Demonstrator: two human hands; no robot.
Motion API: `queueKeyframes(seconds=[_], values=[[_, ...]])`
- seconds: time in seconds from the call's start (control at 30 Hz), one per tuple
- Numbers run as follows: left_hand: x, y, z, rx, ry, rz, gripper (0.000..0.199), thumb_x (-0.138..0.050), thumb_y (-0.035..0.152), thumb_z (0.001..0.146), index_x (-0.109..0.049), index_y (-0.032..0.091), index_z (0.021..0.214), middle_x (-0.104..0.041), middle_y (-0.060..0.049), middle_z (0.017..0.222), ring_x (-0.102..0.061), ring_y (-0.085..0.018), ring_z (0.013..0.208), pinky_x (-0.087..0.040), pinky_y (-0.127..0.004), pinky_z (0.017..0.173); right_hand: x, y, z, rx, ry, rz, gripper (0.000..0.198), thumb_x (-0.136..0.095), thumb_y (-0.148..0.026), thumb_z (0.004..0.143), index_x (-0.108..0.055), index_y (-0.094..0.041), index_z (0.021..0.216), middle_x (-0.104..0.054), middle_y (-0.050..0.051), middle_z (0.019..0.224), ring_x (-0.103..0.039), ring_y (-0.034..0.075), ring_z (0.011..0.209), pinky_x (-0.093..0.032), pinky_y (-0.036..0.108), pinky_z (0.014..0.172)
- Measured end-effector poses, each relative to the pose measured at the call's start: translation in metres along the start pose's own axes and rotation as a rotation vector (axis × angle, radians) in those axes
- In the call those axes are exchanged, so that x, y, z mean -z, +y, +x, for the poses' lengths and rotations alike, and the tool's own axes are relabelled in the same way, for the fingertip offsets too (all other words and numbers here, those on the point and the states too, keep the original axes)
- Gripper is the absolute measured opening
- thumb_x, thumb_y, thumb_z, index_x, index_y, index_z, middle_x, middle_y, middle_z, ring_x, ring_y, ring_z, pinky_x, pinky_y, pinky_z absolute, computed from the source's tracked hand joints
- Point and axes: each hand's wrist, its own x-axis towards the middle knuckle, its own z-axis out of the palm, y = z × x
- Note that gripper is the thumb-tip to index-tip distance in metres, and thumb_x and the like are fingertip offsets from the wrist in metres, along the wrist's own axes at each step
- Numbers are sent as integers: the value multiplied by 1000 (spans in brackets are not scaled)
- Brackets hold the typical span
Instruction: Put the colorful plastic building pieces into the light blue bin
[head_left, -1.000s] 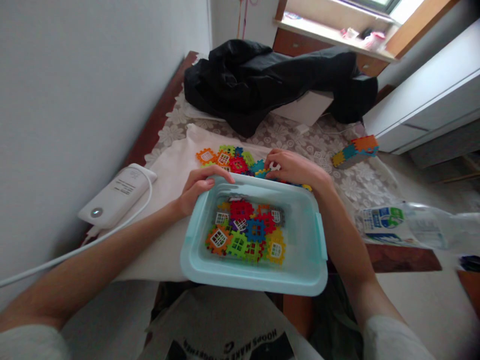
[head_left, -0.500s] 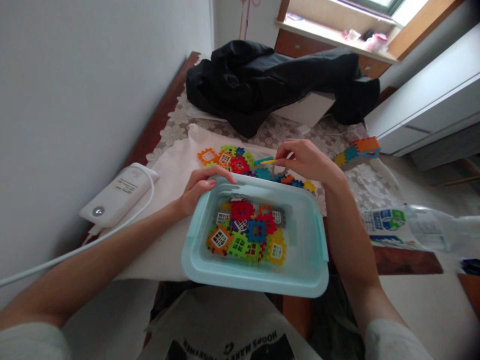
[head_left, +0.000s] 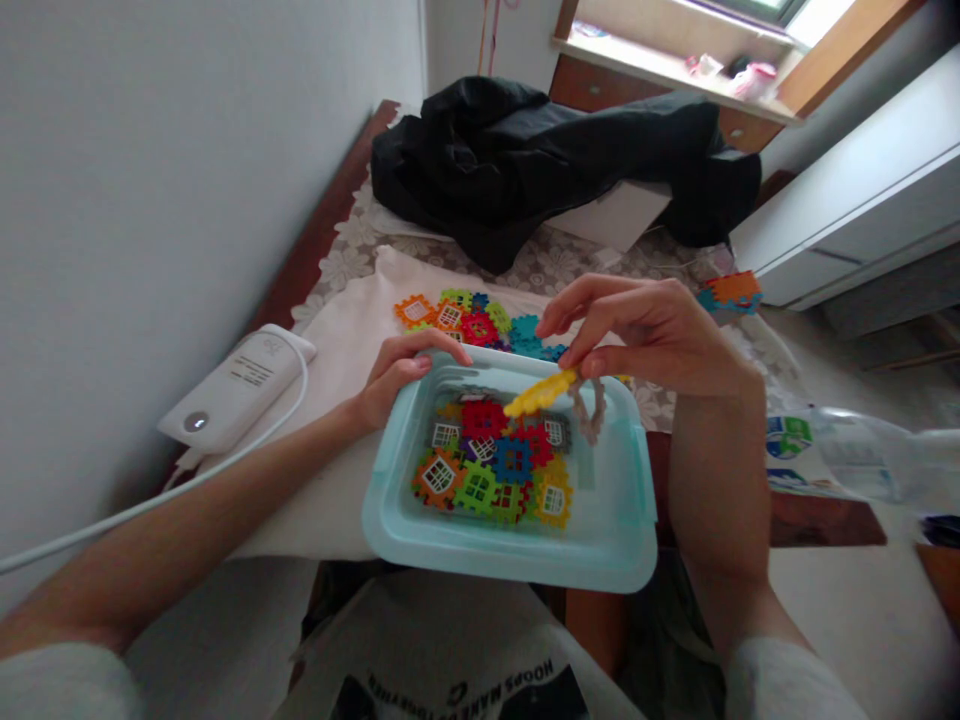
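Head view: the right hand (head_left: 649,335) hangs over the far right part of the bin (head_left: 626,560), fingers curled down and pinched on two tiles at once. The yellow tile (head_left: 540,394) sticks out leftward from under the fingertips, nearly flat, its long axis running left-down to right-up. A grey tile (head_left: 589,412) dangles below the same fingers, closer to edge-on. Both are blurred, so their outline and which fingers pinch which tile are hard to make out. They hang straight above the bin's open top, just right of the tiles in bin (head_left: 499,465), which lie in a loose heap in its middle.

The left hand (head_left: 397,375) is closed over the bin's far left rim, thumb inside and fingers over the edge. It is the nearer hand to the bin wall; the right is the nearer to the loose pile (head_left: 480,325) on the cloth (head_left: 345,340) just beyond the bin.

Part of that pile is hidden behind the right hand and the rim. A built strip (head_left: 727,290) shows only partly past the right wrist. A charger (head_left: 236,390) with its cable lies well to the left, and a jacket (head_left: 540,160) lies at the far end of the table. The bin's near edge overhangs the person's lap.
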Motion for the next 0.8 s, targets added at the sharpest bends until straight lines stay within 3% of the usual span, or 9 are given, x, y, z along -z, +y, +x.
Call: queueKeyframes(seconds=[0.1,0.23,0.33,0.4,0.53,0.67,0.73,0.8], values=[[0,0,-1,10,5,-2,37,-68,47,96,-89,17,97,-85,-10,95,-75,-23,82,-57,-32,73,-6,5,4,-57,-52,-128,23,-74,-46,112,-91,-30,113,-83,6,125,-78,22,112,-63,38,103],[2,-3,-1,23,-6,-28,42,-71,53,96,-88,15,98,-83,-12,92,-72,-22,75,-54,-32,68,-12,46,9,-217,-34,-407,32,-70,-45,112,-85,-28,134,-80,10,141,-75,29,132,-57,44,122],[2,-5,0,2,-6,-29,41,-70,52,96,-88,15,96,-83,-11,91,-71,-22,75,-52,-32,67,-14,85,4,-413,-147,-575,61,-79,-42,105,-68,-27,163,-65,12,169,-63,33,156,-49,48,135],[2,-5,0,-13,-8,-22,39,-70,51,97,-88,16,97,-84,-11,92,-72,-22,77,-52,-31,67,-14,104,1,-550,-236,-627,76,-83,-37,99,-59,-27,171,-59,13,176,-59,35,160,-48,48,136],[0,-4,0,-12,-15,-50,39,-70,51,98,-89,17,100,-83,-9,91,-69,-19,74,-50,-29,65,-14,117,2,-600,-303,-702,58,-78,-28,98,-70,-18,155,-72,19,156,-70,36,141,-56,46,123],[0,-5,-1,3,-7,-55,40,-71,52,96,-88,16,99,-83,-10,92,-69,-21,76,-50,-29,65,-13,113,10,-600,-301,-751,32,-77,-30,99,-77,-21,130,-80,13,127,-75,31,116,-59,40,102],[0,-5,0,1,-8,-51,40,-70,52,96,-88,15,98,-84,-11,93,-70,-21,77,-51,-30,66,-13,110,10,-594,-304,-753,27,-75,-32,101,-77,-21,125,-79,13,126,-74,30,114,-58,39,100],[0,-6,0,-14,-16,-62,39,-70,50,97,-88,16,98,-84,-10,93,-71,-20,76,-51,-29,66,-15,108,8,-605,-288,-744,30,-77,-35,101,-75,-21,127,-76,15,137,-74,31,119,-58,40,104]])
